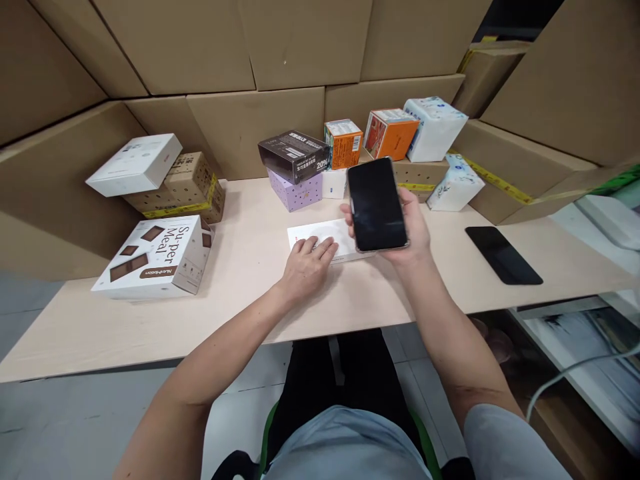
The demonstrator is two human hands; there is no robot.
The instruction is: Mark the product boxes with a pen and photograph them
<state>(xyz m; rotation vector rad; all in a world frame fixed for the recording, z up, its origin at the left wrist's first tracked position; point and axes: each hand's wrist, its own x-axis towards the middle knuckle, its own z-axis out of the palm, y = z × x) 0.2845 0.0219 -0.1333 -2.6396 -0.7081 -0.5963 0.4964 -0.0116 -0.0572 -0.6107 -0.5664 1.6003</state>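
Dead center of the frame there's a smartphone point(377, 204) with a black screen, held up off the desk in the right hand point(407, 230), fingers curled round its edges and the thumb along the left side. Screen faces the camera, tilted a bit to the left. Right under and behind it sits a flat white box point(320, 233) lying on the light wooden table point(250, 293), and the left hand point(306, 263) is pressed down flat on that box, fingers together, palm down.

Second phone point(503, 255), also dark-screened, lies flat on the table toward the right of the frame, well apart from both hands. So two phones total.

Just above the hands, mid-frame, there's a little cluster: one black box with "20%" on it point(294, 155) stacked on one lilac dotted box point(296, 192), with one small white box point(334, 183) just beside that. Further back to the upper right, two orange boxes point(344, 143) point(391, 133) sit side by side on a cardboard carton, then two white tissue packs point(434, 128) point(454, 187), one up on the carton and one lower, at table level.

Over on the left side: one big white "Su-per Meal" box point(157, 257) propped up at an angle on the table, and above it one flat white box point(134, 163) resting on one brown printed carton with yellow tape point(193, 183).

Plain cardboard cartons point(280, 40) wall the whole thing in across the top and both sides. A white cable point(575, 370) runs across the lower right.
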